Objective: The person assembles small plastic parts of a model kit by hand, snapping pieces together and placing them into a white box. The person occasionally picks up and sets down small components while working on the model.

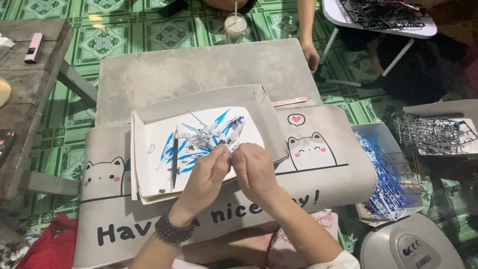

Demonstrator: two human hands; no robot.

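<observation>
- Left hand [209,172] and right hand [254,169] met fingertip to fingertip over the near right edge of the tray [149,192].
- Both hands were pinched shut at the tips; whatever small piece sat between them was too small to make out, so what they grasped could not be told.
- Left wrist carried a dark bead bracelet [174,230].
- Model [211,135], white with blue blade-like parts, lay in the tray just beyond the fingertips, apart from them.
- Black pen tool [175,157] lay lengthwise in the tray, left of the model, not touched.
- Tray was a shallow white box lid, resting on the mat [328,184], a grey desk mat with cat drawings.
- Mat covered the near part of a low grey table [199,69].
- Box [386,172] of blue part frames stood on the floor right of the mat.
- A second tray [438,132] with grey part frames lay further right.
- Cup [235,25] with a stick in it stood on the floor beyond the table's far edge.
- Another person's hand [311,55] rested at the table's far right corner.
- Pink lighter-shaped item [34,47] lay on a wooden surface at far left.
</observation>
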